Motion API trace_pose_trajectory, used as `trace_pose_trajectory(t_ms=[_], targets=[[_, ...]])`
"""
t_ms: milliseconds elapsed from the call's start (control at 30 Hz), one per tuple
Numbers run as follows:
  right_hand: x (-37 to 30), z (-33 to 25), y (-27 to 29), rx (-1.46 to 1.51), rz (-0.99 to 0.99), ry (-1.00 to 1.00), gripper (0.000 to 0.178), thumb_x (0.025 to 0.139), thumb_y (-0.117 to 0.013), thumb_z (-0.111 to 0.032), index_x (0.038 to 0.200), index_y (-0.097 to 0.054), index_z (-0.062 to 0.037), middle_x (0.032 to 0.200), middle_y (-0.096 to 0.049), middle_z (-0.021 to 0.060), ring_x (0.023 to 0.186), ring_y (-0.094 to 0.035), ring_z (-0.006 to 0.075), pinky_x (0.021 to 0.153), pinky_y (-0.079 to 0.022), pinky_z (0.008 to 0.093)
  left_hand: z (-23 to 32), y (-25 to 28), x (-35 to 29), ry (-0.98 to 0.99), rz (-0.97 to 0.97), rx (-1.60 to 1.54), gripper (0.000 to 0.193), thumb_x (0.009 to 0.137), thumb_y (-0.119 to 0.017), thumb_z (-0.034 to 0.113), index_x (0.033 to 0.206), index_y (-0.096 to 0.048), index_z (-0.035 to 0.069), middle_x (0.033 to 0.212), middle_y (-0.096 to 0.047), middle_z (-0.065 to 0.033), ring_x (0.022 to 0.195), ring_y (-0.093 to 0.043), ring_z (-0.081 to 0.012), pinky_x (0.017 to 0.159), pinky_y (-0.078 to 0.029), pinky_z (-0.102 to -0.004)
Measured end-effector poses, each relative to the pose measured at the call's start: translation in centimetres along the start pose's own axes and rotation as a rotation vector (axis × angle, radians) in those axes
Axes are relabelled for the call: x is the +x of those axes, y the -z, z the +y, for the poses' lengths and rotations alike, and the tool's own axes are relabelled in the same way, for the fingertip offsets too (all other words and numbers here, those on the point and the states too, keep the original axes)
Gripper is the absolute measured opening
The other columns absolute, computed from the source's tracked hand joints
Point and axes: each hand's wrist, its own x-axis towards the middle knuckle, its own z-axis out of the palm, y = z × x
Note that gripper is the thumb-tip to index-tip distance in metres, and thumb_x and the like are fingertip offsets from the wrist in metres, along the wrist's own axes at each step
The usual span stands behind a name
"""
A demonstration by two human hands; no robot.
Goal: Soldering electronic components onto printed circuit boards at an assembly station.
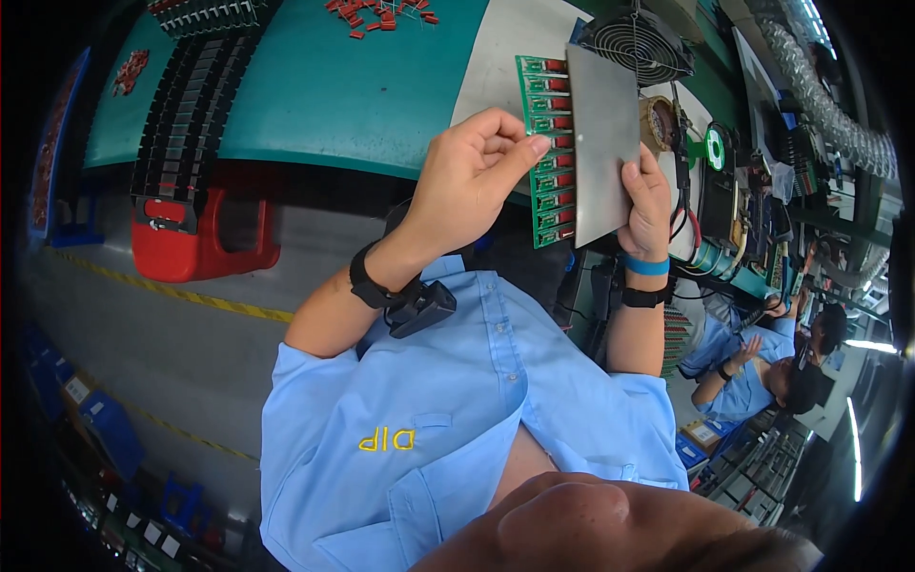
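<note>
In front of me a long green circuit board (548, 212) carries a row of red components. A flat grey metal plate (605, 143) covers the right part of the board. My left hand (477, 167) is closed at the board's left edge, thumb on top and fingers curled, partly out of sight behind it. At the plate's right edge, my right hand (646, 205) grips with the thumb on its face; the other fingers are partly hidden. Board and plate are held up together, tilted, near the bench edge.
Loose red components (381, 16) lie on the green bench mat (334, 95), left of a round fan (637, 48). A black slatted rack (191, 124) reaches over the bench edge above a red stool (191, 238). A green-flanged spool (714, 148) stands right; a co-worker (748, 381) sits beyond.
</note>
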Motion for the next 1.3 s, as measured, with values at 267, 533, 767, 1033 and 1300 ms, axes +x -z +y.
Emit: trace_pose_trajectory(t_ms=[267,533,767,1033,1300], targets=[[0.1,0.1,-0.1,-0.016,0.008,0.025,0.054,0.098,-0.065,-0.017,0.142,-0.044,0.0034,0.129,-0.063,0.0145,0.114,-0.065,0.0203,0.099,-0.053,0.0328,0.0,0.1,0.6,-0.037,-0.021,0.034,0.021,0.098,-0.067,0.015,0.094,-0.060,-0.004,0.082,-0.071,-0.0071,0.075,-0.063,-0.0043,0.061,-0.046,-0.0183],[0.3,0.1,0.4,-0.013,0.009,0.035,0.054,0.097,-0.066,-0.014,0.142,-0.044,0.0040,0.129,-0.064,0.0148,0.114,-0.065,0.0202,0.099,-0.052,0.0327,0.1,-0.1,0.8,-0.037,-0.018,0.051,0.020,0.098,-0.067,0.015,0.094,-0.061,-0.004,0.082,-0.071,-0.0072,0.074,-0.063,-0.0041,0.060,-0.045,-0.0187],[0.4,-0.1,0.4,0.023,0.009,0.033,0.054,0.094,-0.069,-0.010,0.140,-0.045,0.0052,0.128,-0.063,0.0138,0.113,-0.064,0.0187,0.099,-0.051,0.0316,0.2,0.2,0.8,0.019,-0.060,0.062,0.016,0.099,-0.065,0.012,0.098,-0.061,-0.003,0.088,-0.072,-0.0068,0.081,-0.064,-0.0047,0.069,-0.046,-0.0180],[0.2,-0.2,1.2,-0.070,-0.004,0.051,0.056,0.095,-0.069,-0.015,0.141,-0.045,0.0041,0.128,-0.064,0.0140,0.113,-0.065,0.0198,0.099,-0.051,0.0322,0.1,-0.2,0.7,-0.016,-0.041,0.035,0.018,0.098,-0.066,0.013,0.094,-0.061,-0.004,0.082,-0.071,-0.0059,0.073,-0.062,-0.0032,0.058,-0.044,-0.0182],[0.3,-0.3,1.2,-0.091,-0.007,0.058,0.057,0.094,-0.071,-0.016,0.141,-0.045,0.0045,0.127,-0.065,0.0141,0.112,-0.066,0.0193,0.099,-0.051,0.0315,0.0,-0.1,0.7,-0.013,-0.048,0.045,0.017,0.098,-0.065,0.012,0.095,-0.060,-0.004,0.083,-0.071,-0.0061,0.074,-0.062,-0.0035,0.059,-0.045,-0.0186]])
